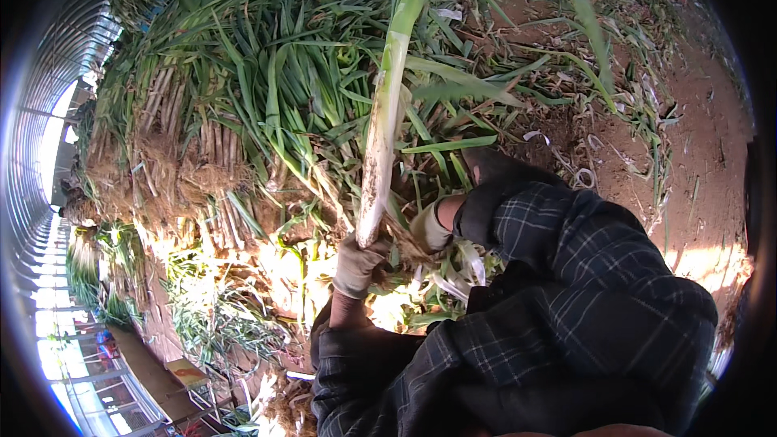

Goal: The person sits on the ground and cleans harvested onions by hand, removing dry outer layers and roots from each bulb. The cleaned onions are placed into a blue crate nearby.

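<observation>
A thick Welsh onion stalk (381,133) stands nearly upright in front of me, with a soil-streaked white shank and green leaves above. My left hand (358,267), in a pale work glove, is closed around its lower end. Just right of the shank is my right hand (430,229), also gloved, beside a brown, dry strip of outer leaf or root (405,240). Its fingertips are hidden, so whether it grips the strip is unclear. Peeled leaf scraps (461,267) lie beneath the hands.
A big heap of green onions (291,67) lies ahead and left, its fibrous roots (200,176) towards me. Leaf trimmings (218,309) litter the soil floor (704,170). More bundles (85,267) and a small table (187,371) stand left, under a hooped greenhouse frame (42,91).
</observation>
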`<control>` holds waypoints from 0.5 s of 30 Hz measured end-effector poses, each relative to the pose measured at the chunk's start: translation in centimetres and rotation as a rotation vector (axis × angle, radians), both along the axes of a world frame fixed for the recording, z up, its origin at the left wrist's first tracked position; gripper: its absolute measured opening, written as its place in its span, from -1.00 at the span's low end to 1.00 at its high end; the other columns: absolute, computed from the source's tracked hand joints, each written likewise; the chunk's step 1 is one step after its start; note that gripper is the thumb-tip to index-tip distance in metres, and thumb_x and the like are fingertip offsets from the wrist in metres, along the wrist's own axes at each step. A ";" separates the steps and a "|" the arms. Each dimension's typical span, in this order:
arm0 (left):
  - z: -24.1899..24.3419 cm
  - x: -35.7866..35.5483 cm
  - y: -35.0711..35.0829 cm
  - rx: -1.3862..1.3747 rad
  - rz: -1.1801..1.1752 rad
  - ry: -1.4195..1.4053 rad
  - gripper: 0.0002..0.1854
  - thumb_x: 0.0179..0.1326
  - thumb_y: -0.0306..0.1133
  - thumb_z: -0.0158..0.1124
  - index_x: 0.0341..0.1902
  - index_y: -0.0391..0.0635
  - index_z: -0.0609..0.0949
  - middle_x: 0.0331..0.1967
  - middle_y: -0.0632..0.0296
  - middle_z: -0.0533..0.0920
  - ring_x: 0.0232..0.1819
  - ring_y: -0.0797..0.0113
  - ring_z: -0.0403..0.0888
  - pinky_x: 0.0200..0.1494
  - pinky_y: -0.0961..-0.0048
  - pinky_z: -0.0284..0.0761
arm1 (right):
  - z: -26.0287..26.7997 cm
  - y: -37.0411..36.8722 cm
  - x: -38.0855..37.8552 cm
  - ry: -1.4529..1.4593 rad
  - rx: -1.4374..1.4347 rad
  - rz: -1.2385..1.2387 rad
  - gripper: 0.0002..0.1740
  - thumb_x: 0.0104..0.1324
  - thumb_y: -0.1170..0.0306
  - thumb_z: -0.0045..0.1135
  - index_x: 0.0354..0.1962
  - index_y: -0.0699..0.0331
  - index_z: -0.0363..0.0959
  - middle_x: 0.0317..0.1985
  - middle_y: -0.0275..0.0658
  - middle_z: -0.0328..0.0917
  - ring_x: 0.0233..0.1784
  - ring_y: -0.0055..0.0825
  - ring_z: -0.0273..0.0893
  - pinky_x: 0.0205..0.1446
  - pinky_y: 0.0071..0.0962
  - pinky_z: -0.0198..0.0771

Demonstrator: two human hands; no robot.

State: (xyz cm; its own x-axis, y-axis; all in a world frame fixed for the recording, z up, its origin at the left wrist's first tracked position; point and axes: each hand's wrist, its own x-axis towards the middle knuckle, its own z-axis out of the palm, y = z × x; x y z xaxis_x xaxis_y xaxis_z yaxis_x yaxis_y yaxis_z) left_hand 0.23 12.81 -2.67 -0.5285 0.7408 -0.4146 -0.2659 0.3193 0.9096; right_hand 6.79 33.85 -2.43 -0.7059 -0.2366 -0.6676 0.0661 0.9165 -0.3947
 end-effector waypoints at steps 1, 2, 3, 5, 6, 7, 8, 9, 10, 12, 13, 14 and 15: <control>-0.3 0.0 -0.2 0.112 -0.034 0.040 -0.70 0.15 -0.28 0.40 -0.22 -0.28 0.62 -0.50 0.34 0.59 -0.56 0.57 0.50 -0.52 0.58 0.44 | -0.2 0.5 0.0 -0.061 0.078 0.010 -0.64 0.24 0.26 0.07 -0.06 0.21 0.59 -0.03 -0.12 0.60 0.02 -0.30 0.57 0.05 -0.29 0.47; -0.6 -0.4 -0.4 0.103 -0.061 0.049 -0.73 0.16 -0.30 0.37 -0.24 -0.28 0.62 -0.52 0.33 0.59 -0.57 0.56 0.49 -0.53 0.57 0.43 | -0.3 1.7 -0.4 -0.127 0.168 0.021 -0.59 0.27 0.25 0.04 0.04 0.18 0.58 0.06 -0.14 0.58 0.10 -0.36 0.56 0.08 -0.34 0.47; -1.2 -0.3 -0.5 0.110 -0.106 0.070 -0.76 0.16 -0.32 0.35 -0.26 -0.27 0.61 -0.54 0.33 0.58 -0.59 0.55 0.49 -0.54 0.56 0.41 | -0.4 3.7 -1.1 0.039 0.218 -0.149 -0.65 0.25 0.30 0.07 -0.04 0.16 0.61 -0.02 -0.16 0.62 0.00 -0.31 0.59 0.07 -0.27 0.47; -2.3 -0.3 -0.7 0.033 -0.228 0.132 -0.87 0.18 -0.40 0.20 -0.31 -0.23 0.60 -0.63 0.33 0.52 -0.63 0.52 0.46 -0.58 0.54 0.36 | -0.1 8.9 -2.0 0.400 -0.130 -0.578 -0.66 0.22 0.24 0.18 -0.07 0.18 0.56 -0.17 -0.11 0.63 -0.16 -0.30 0.60 -0.02 -0.26 0.50; -2.9 -0.1 -0.8 0.112 -0.243 -0.094 -0.88 0.18 -0.42 0.17 -0.34 -0.22 0.58 -0.64 0.33 0.51 -0.64 0.52 0.45 -0.59 0.54 0.35 | 0.0 10.9 -2.0 0.600 -0.404 -0.759 -0.59 0.24 0.18 0.22 -0.03 0.21 0.50 -0.21 -0.12 0.62 -0.18 -0.33 0.59 -0.04 -0.30 0.50; -3.6 0.2 -0.8 0.171 -0.216 -0.278 -0.90 0.19 -0.42 0.17 -0.35 -0.21 0.56 -0.66 0.33 0.47 -0.66 0.51 0.41 -0.61 0.54 0.31 | 0.1 12.1 -2.0 0.681 -0.815 -1.025 -0.51 0.23 0.16 0.24 0.03 0.24 0.46 -0.17 -0.15 0.61 -0.14 -0.34 0.58 -0.01 -0.32 0.50; -4.1 0.6 -0.7 0.217 -0.225 -0.344 -0.90 0.19 -0.42 0.17 -0.36 -0.19 0.53 -0.67 0.33 0.44 -0.69 0.51 0.36 -0.64 0.53 0.27 | 0.4 13.3 -1.7 0.637 -1.327 -1.125 -0.43 0.22 0.13 0.27 0.08 0.27 0.42 -0.12 -0.17 0.60 -0.10 -0.35 0.56 0.02 -0.33 0.49; -4.6 1.1 -0.7 0.192 -0.185 -0.465 -0.90 0.20 -0.42 0.18 -0.37 -0.18 0.51 -0.69 0.33 0.40 -0.71 0.50 0.31 -0.66 0.53 0.23 | 0.7 13.9 -1.6 0.545 -1.833 -1.025 -0.42 0.25 0.10 0.26 0.10 0.26 0.40 -0.12 -0.20 0.59 -0.08 -0.37 0.55 0.02 -0.33 0.49; -5.1 1.4 -0.4 0.279 -0.253 -0.546 -0.89 0.21 -0.42 0.18 -0.39 -0.16 0.48 -0.71 0.33 0.37 -0.74 0.49 0.27 -0.69 0.52 0.19 | 1.1 14.2 -1.3 0.421 -2.327 -0.860 -0.41 0.28 0.08 0.25 0.12 0.25 0.38 -0.12 -0.23 0.58 -0.07 -0.39 0.54 0.03 -0.33 0.49; -5.5 2.0 0.1 0.427 -0.429 -0.949 -0.87 0.17 -0.41 0.25 -0.36 -0.15 0.48 -0.74 0.32 0.31 -0.78 0.47 0.19 -0.72 0.49 0.15 | 1.9 13.8 -0.7 0.660 -2.154 -1.056 -0.42 0.29 0.03 0.24 0.08 0.27 0.40 -0.10 -0.30 0.55 -0.08 -0.47 0.53 0.01 -0.39 0.47; -5.6 2.2 0.4 0.419 -0.470 -0.957 -0.84 0.14 -0.40 0.30 -0.36 -0.14 0.48 -0.76 0.31 0.29 -0.80 0.46 0.16 -0.73 0.47 0.13 | 2.3 13.7 -0.5 0.800 -2.083 -1.048 -0.42 0.29 0.01 0.23 0.06 0.28 0.41 -0.09 -0.34 0.54 -0.08 -0.51 0.53 0.00 -0.42 0.47; -5.6 2.3 0.6 0.403 -0.481 -0.949 -0.81 0.16 -0.35 0.30 -0.37 -0.14 0.49 -0.77 0.31 0.28 -0.81 0.45 0.18 -0.74 0.46 0.15 | 2.7 13.6 -0.4 0.874 -2.067 -1.129 -0.46 0.28 0.07 0.27 0.04 0.28 0.43 -0.13 -0.35 0.56 -0.11 -0.53 0.53 -0.04 -0.43 0.45; -5.5 2.5 0.9 0.366 -0.509 -0.953 -0.78 0.17 -0.29 0.31 -0.39 -0.14 0.49 -0.78 0.31 0.27 -0.82 0.45 0.19 -0.74 0.44 0.17 | 3.0 13.6 -0.3 0.853 -1.976 -1.283 -0.49 0.29 0.09 0.27 0.02 0.28 0.46 -0.15 -0.35 0.57 -0.13 -0.53 0.53 -0.05 -0.43 0.45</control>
State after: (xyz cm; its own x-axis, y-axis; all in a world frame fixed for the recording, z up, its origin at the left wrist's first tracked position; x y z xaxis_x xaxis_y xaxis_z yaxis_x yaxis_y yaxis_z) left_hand 2.78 13.68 -8.22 0.2822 0.9381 -0.2009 -0.8138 0.3450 0.4677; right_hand 6.50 47.42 0.58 -0.8032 0.5947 0.0350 -0.5117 -0.6586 -0.5518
